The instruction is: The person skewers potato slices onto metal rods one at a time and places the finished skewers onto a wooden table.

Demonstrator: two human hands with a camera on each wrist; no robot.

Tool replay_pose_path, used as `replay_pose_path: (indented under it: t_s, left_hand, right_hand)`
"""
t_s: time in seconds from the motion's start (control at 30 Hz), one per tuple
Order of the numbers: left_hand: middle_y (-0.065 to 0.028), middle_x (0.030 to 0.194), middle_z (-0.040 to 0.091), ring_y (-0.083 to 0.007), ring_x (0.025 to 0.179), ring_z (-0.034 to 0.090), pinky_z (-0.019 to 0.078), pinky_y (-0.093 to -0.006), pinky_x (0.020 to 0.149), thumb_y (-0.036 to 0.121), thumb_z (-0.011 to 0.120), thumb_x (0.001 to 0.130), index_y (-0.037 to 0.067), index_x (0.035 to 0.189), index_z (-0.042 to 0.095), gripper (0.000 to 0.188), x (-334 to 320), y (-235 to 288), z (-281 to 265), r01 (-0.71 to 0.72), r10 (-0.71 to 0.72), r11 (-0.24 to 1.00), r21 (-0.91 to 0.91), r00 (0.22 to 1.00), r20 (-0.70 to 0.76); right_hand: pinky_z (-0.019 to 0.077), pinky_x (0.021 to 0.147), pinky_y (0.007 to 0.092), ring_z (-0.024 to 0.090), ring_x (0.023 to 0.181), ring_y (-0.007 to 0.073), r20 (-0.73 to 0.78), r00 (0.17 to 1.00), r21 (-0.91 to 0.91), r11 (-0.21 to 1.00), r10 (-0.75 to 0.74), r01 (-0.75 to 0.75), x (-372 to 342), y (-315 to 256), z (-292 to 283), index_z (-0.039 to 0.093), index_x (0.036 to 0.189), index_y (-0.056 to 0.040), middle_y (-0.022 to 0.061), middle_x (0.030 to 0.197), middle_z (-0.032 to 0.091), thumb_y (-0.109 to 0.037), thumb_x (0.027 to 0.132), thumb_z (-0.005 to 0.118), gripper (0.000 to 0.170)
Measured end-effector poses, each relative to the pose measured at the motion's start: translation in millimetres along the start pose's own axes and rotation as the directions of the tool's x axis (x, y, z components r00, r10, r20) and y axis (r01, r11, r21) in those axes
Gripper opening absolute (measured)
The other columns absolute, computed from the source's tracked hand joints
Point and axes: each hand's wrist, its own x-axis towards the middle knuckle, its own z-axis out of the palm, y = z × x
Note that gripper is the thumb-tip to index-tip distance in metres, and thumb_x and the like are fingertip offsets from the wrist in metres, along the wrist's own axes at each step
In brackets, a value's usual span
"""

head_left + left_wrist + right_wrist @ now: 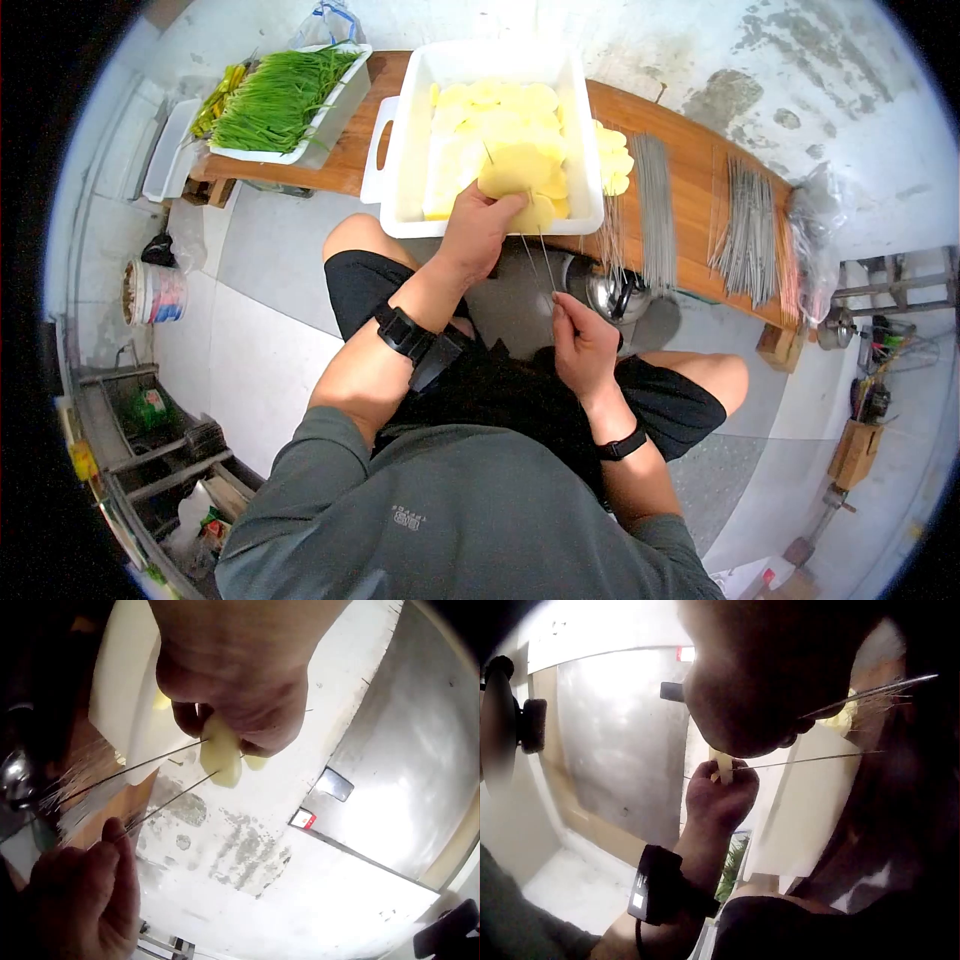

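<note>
Over the front of a white tub [395,215], my left hand [478,238] grips thin, round, pale yellow potato slices [520,170] between thumb and fingers. Two thin metal skewers run into the slices [221,754], side by side and a little apart. My right hand [588,345], lower and to the right, pinches one skewer [169,801] near its end, between thumb and fingertips. The other skewer [135,770] sticks out of the slices with its far end free. In the right wrist view my right hand [772,690] is dark and hides part of the slices.
More potato slices [480,110] fill the tub, and several lie beside it [612,160] on the wooden bench [690,150]. Bundles of metal skewers [655,210] lie farther right. A container of green chives [275,105] stands at left. A metal kettle [610,298] sits below the bench edge.
</note>
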Motion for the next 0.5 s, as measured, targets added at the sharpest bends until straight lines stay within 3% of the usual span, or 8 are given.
replay_pose_path:
  t_s: [0.07,0.13,0.17,0.2,0.3,0.37,0.43,0.5]
  left_hand:
    - [-0.0088,0.107,0.064,-0.0176,0.097,0.061,0.0505,-0.0303,0.086,0.011,0.055,0.093,-0.003,0.118,0.055,0.029,4.0,6.6,2.4,0.024,-0.031,0.98,-0.198,0.999,-0.035]
    - [-0.0092,0.107,0.064,-0.0175,0.097,0.061,0.0511,-0.0304,0.085,0.014,0.054,0.094,-0.004,0.117,0.055,0.028,7.3,24.4,10.8,0.056,-0.077,0.969,-0.242,0.994,-0.076]
    - [-0.0097,0.107,0.063,-0.0175,0.096,0.062,0.0517,-0.0304,0.084,0.016,0.053,0.095,-0.004,0.115,0.056,0.029,8.0,29.3,13.2,0.086,-0.123,0.955,-0.284,0.986,-0.116]
    - [-0.0097,0.107,0.063,-0.0175,0.096,0.062,0.0517,-0.0304,0.084,0.016,0.053,0.095,-0.004,0.115,0.056,0.029,8.5,28.7,14.1,0.084,-0.122,0.956,-0.283,0.985,-0.119]
    - [-0.0097,0.106,0.063,-0.0164,0.094,0.062,0.0521,-0.0297,0.082,0.019,0.052,0.096,-0.004,0.113,0.056,0.029,11.5,23.2,13.5,0.052,-0.092,0.973,-0.226,0.981,-0.171]
    - [-0.0137,0.114,0.061,-0.0243,0.1,0.062,0.0529,-0.0364,0.087,0.019,0.053,0.094,-0.003,0.118,0.051,0.032,15.0,16.5,7.7,0.018,-0.044,0.976,-0.219,0.992,-0.116]
    - [-0.0136,0.114,0.061,-0.0242,0.1,0.062,0.0529,-0.0364,0.087,0.019,0.052,0.094,-0.003,0.118,0.051,0.032,14.7,16.2,8.7,0.015,-0.043,0.972,-0.235,0.992,-0.118]
    - [-0.0135,0.113,0.061,-0.0241,0.099,0.063,0.0529,-0.0364,0.087,0.019,0.052,0.094,-0.003,0.118,0.05,0.033,14.1,16.5,10.4,0.009,-0.041,0.968,-0.252,0.992,-0.122]
  right_hand:
    - [0.0527,0.068,0.0319,0.068,0.077,0.0312,-0.005,1.0,-0.021,0.999,-0.027,0.027,0.9,0.3,-0.3,0.066,0.104,-0.0006,0.0202,0.088,0.067,-0.003,0.086,0.062,0.019]
    - [0.0528,0.068,0.0318,0.068,0.077,0.0316,-0.006,0.999,-0.037,0.998,-0.052,0.052,-0.2,2.4,0.9,0.066,0.104,-0.0004,0.0201,0.088,0.067,-0.003,0.085,0.062,0.019]
    - [0.0518,0.069,0.0298,0.068,0.076,0.0267,0.0,0.998,-0.053,0.997,-0.056,0.056,-1.7,5.7,2.0,0.065,0.103,0.0017,0.0191,0.087,0.068,-0.004,0.087,0.062,0.018]
    - [0.0507,0.069,0.0278,0.067,0.075,0.0219,0.004,0.998,-0.068,0.996,-0.062,0.062,-2.2,7.5,3.1,0.065,0.103,0.0039,0.0182,0.085,0.068,-0.005,0.088,0.062,0.017]
    - [0.0507,0.069,0.0275,0.067,0.075,0.0207,0.01,0.998,-0.075,0.995,-0.062,0.062,-2.9,7.7,4.6,0.065,0.103,0.004,0.0179,0.085,0.068,-0.005,0.089,0.062,0.017]
    - [0.0517,0.068,0.0299,0.068,0.076,0.0257,0.006,0.999,-0.05,0.997,-0.051,0.051,-4.4,7.4,5.5,0.065,0.103,0.0018,0.0185,0.086,0.067,-0.003,0.087,0.062,0.018]
    - [0.0527,0.067,0.0323,0.068,0.077,0.0308,0.002,0.999,-0.026,0.999,-0.044,0.044,-4.8,6.9,6.8,0.065,0.104,-0.0004,0.0191,0.087,0.067,-0.002,0.085,0.062,0.019]
    - [0.0507,0.069,0.0268,0.067,0.075,0.0183,-0.02,0.998,-0.022,0.998,-0.067,0.066,-4.4,5.3,7.8,0.065,0.103,0.0049,0.0171,0.085,0.069,-0.005,0.089,0.062,0.016]
